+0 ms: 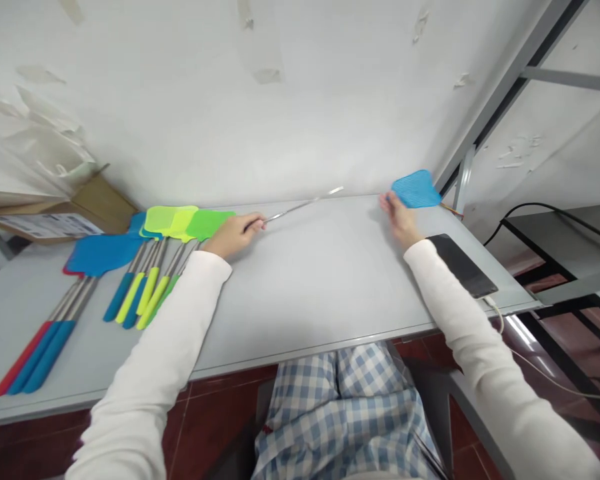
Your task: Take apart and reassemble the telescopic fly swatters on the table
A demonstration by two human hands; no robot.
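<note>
My left hand is closed around a thin metal rod. The rod slants up to the right above the table and ends in a bright tip; its grip end is hidden in the hand. My right hand has its fingers stretched out beside a blue fly swatter head at the table's back right. Its fingertips are at the head's left edge; whether they touch it I cannot tell. Left of my left hand lie several fly swatters, among them a green one, a yellow one and a blue one.
A black phone lies by my right forearm, with a white cable plugged in. An open cardboard box stands at the back left. The grey table meets a white wall; a metal frame rises on the right.
</note>
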